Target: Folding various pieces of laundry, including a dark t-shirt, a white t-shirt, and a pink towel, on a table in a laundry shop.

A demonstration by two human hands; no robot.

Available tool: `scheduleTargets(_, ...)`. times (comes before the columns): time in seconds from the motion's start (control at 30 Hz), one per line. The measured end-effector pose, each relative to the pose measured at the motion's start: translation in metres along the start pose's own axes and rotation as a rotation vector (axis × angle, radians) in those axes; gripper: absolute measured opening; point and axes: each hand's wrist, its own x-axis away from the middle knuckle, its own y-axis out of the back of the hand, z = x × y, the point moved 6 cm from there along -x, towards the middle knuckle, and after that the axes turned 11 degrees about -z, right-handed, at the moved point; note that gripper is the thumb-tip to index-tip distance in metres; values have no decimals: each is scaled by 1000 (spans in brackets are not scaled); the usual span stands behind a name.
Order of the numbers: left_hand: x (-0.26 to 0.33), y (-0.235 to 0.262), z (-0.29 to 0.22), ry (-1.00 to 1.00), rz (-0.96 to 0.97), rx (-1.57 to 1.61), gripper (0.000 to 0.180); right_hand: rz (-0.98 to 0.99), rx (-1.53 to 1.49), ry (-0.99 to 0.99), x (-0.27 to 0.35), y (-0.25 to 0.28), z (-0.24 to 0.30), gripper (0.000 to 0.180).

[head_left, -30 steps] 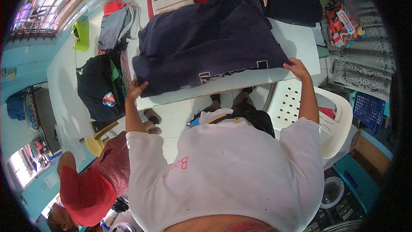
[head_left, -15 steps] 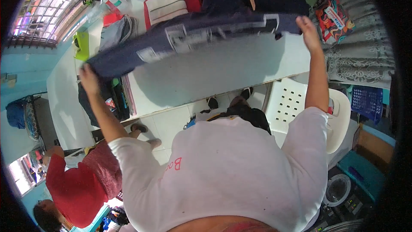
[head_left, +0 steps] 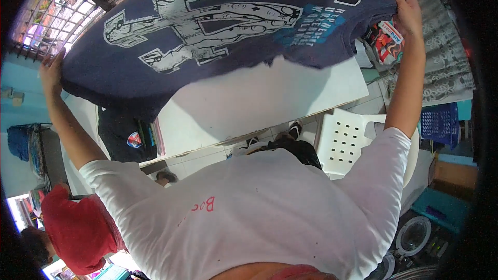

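Observation:
A dark navy T-shirt (head_left: 218,36) with a large white and blue print hangs spread out in the air above the white table (head_left: 259,103). My left hand (head_left: 51,70) grips its left edge, arm raised. My right hand (head_left: 407,5) grips its right edge near the top of the view, arm stretched up. The shirt hides most of the far side of the table. I wear a white shirt that fills the lower middle of the view.
A folded black garment (head_left: 127,132) lies on the table's left end. A white plastic chair (head_left: 353,140) stands at my right, a blue basket (head_left: 438,122) beyond it. A person in red (head_left: 78,228) sits at lower left. A barred window (head_left: 57,5) is upper left.
The navy T-shirt lay flat on the table a second ago. Both hands took its edges and lifted it up, and it now hangs spread with its print facing me.

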Motion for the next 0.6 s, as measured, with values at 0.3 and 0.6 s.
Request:
scheduleTargets(0.3,30,-40,5,285,262,-180,53,139,57,-114,14,-17,1,40)
scheduleTargets(0.6,9,-61,14,103,16,-323,60,304,295,-53,-1,-27,-16,46)
